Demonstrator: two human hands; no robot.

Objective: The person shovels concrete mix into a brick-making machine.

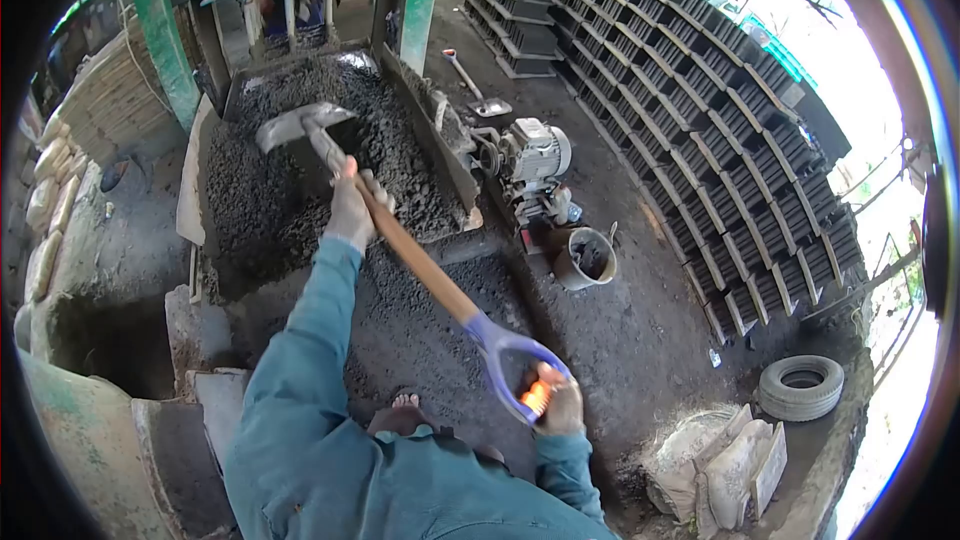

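A shovel [425, 265] with a wooden shaft slants across the middle of the view. Gloved and closed, my left hand [352, 210] wraps the shaft just below the metal socket. My right hand [560, 405] grips the blue D-shaped handle [490, 340] at the near end, its fingers round the orange grip bar. The metal blade [290, 127] is over a trough [425, 145] of dark, crumbly mix [265, 195], tilted, with no visible load on it. Loose mix also covers the floor below the trough's near edge.
An electric motor [535, 152] stands right of the trough, near a bucket [585, 258] with dark material inside. Another shovel [475, 85] lies farther back. Stacked blocks on boards [690, 130] line the right. A tyre [800, 387] lies at lower right. Beyond the trough is another person [308, 5].
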